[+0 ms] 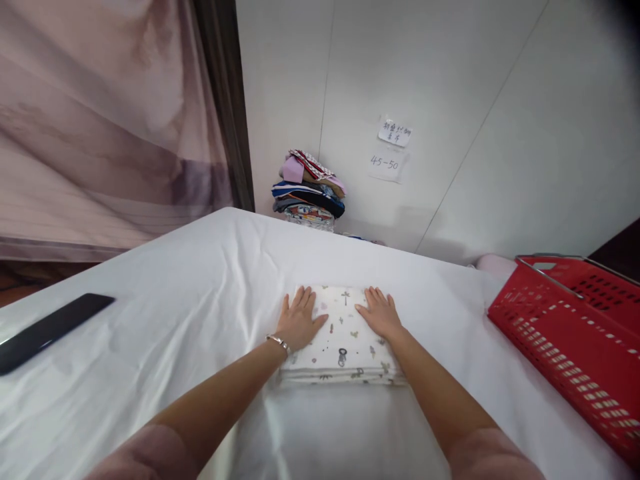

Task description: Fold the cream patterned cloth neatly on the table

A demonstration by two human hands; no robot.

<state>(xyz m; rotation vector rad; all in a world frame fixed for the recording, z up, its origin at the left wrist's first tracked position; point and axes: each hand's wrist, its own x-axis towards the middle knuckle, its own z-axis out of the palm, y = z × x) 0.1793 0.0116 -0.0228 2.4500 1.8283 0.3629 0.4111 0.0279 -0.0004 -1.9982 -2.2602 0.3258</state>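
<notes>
A white cloth with small printed figures and palm trees lies folded into a thick, flat rectangle on the white-covered table. On its left side rests my left hand, palm down with the fingers spread; a silver bracelet circles the wrist. My right hand lies flat on the cloth's right side, fingers stretched towards the far edge. Several folded layers show along the near edge. Neither hand grips anything.
A red plastic basket stands at the right. At the left lies a black flat object, perhaps a phone. Folded clothes are stacked beyond the far edge, by a wall with handwritten notes. A pink curtain hangs at left.
</notes>
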